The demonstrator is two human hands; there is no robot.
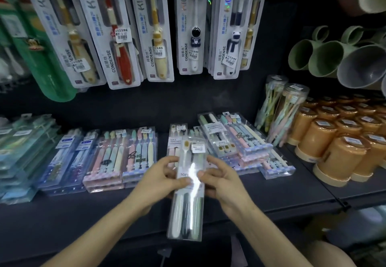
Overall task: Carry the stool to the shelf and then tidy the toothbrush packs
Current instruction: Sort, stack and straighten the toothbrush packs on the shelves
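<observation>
Clear pack [187, 210], left hand [160, 178], right hand [223, 185] gripping edges, above shelf [83, 210]

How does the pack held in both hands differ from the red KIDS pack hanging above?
The held pack holds several plain brushes; the red KIDS pack shows one red brush. The held pack is gripped by the left hand and right hand; the red KIDS pack hangs untouched. Both carry price stickers.

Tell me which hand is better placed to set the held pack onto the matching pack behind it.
Probably the left hand: it pinches the clear pack on the side where the matching pack lies, just beyond its fingers. The right hand holds the far side.
</observation>
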